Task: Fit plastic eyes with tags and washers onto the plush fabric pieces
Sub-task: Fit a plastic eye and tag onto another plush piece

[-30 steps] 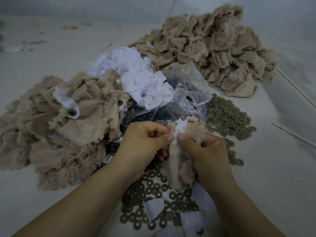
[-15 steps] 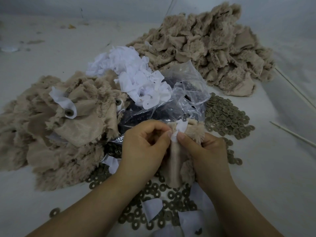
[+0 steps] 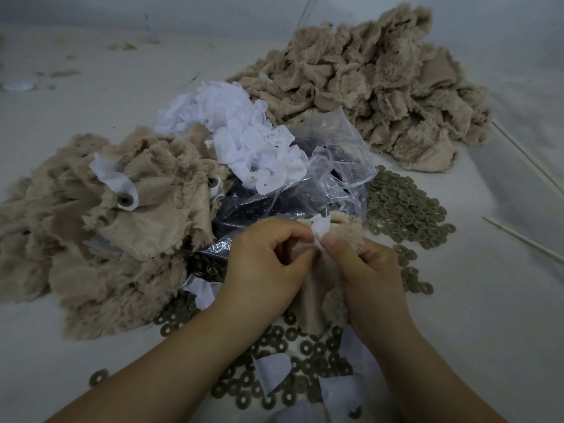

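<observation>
Two hands meet at centre over one plush piece (image 3: 317, 288); I log the step as threading a white tag (image 3: 322, 228) onto the eye post, washer not yet on. Left hand (image 3: 268, 264) has its fingers curled, thumb and forefinger pinching the tag's edge against the fabric. Right hand (image 3: 366, 270) grips the plush, thumb pressing the tag. Eye itself hidden, probably behind the fabric. Next move, I judge: pick a washer (image 3: 406, 209) from the right-hand pile and press it on.
</observation>
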### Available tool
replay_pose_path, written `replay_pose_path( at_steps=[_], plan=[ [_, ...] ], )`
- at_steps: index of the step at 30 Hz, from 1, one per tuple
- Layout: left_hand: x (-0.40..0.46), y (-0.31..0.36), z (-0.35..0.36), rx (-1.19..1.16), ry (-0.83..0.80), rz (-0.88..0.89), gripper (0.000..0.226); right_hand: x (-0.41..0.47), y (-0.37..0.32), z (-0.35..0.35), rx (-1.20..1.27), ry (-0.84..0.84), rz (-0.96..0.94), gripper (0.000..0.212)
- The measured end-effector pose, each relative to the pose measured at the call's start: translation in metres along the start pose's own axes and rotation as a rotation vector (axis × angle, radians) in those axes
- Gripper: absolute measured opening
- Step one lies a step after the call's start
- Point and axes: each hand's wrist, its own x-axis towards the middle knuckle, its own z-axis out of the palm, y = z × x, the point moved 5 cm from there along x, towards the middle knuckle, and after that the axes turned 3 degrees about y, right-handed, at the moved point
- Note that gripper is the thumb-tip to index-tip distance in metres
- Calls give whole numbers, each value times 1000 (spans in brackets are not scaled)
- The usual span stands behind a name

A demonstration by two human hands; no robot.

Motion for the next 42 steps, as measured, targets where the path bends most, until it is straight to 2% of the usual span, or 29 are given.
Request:
replay_pose_path(
  at_steps=[2,4,6,10,15,20,30,36,39,40,42],
  plan=[
    [0,1,1,16,-6,14,16,-1,-1,1,19,2,17,58],
    [0,0,2,-7,-14,4,14,0,1,1,45,8,60,42],
    [0,-3,1,-83,-25,-54,18,1,4,1,70,-1,109,36],
    [2,-15,-1,-303,-18,-238,19,2,9,0,139,-3,169,38],
    [2,-15,-1,-291,-27,-261,10,2,11,0,159,-4,174,37],
    [2,-14,-2,-305,-8,-257,11,1,4,0,44,19,86,37],
    [3,-15,2,-186,-46,-248,14,-1,-7,1,-237,17,-161,50],
    [3,-28,4,-432,-75,-406,17,1,3,1,-16,4,33,39],
    [4,-26,2,-365,-59,-344,16,0,6,0,49,5,74,55],
    [5,-22,0,-323,-67,-273,16,-1,5,1,52,5,81,61],
    [7,-9,-2,-169,-125,-54,34,-1,3,1,41,4,86,68]
  ],
)
